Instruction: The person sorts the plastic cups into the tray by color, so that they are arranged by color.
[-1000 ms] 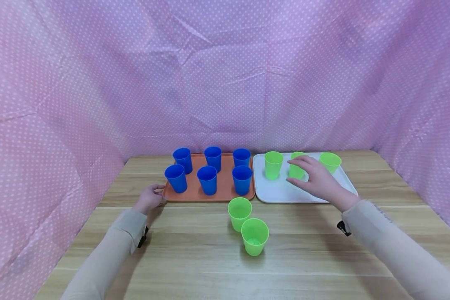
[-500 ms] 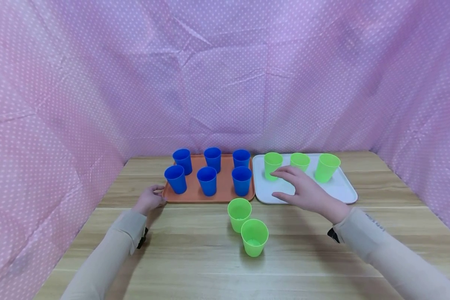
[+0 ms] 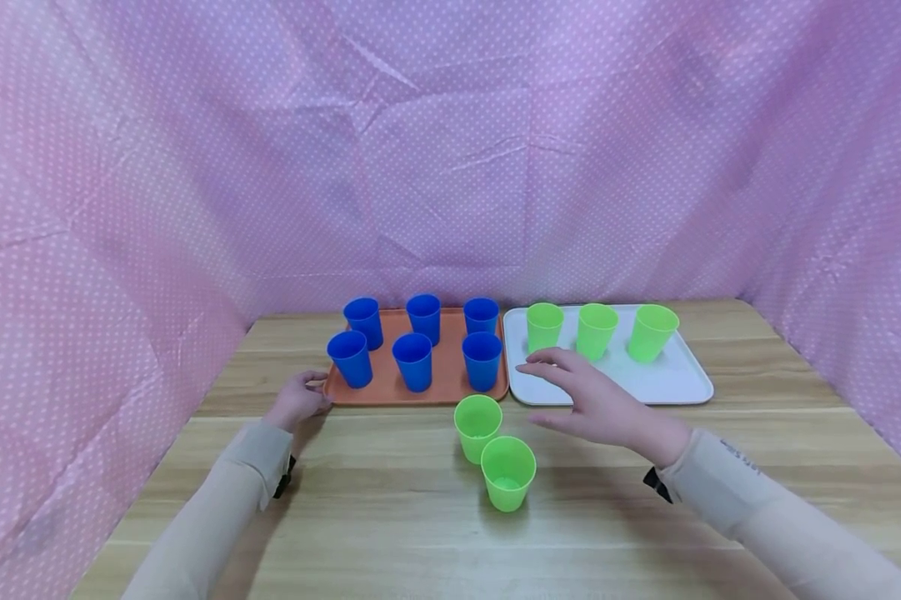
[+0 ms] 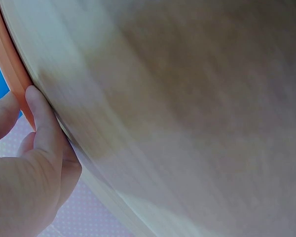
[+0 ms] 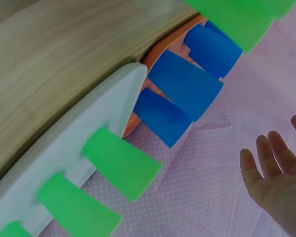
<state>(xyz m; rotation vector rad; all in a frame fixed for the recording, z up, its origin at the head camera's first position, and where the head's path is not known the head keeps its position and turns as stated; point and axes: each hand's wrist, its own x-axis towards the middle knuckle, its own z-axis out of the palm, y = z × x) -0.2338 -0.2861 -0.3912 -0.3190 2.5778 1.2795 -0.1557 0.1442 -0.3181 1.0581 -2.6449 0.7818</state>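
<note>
At the near left corner of the orange tray (image 3: 382,371), my left hand (image 3: 298,402) pinches the rim between thumb and fingers, as the left wrist view shows. Several blue cups (image 3: 413,364) stand upright in two rows on that tray. My right hand (image 3: 596,404) hovers at the front edge of the white tray (image 3: 675,375), fingers spread and holding nothing. Three green cups stand in a row there, the left one (image 3: 544,327) being farthest from the white tray's right end. Two more green cups stand on the table, a farther one (image 3: 478,429) and a nearer one (image 3: 508,477), left of my right hand.
The two trays lie side by side at the back of the wooden table (image 3: 390,517). A pink dotted cloth (image 3: 450,167) hangs close behind them and along both sides. The two loose green cups stand close together in front of the trays.
My right hand has moved left and nearer to me from over the white tray, uncovering the green cups on it. My left hand stays at the orange tray's corner.
</note>
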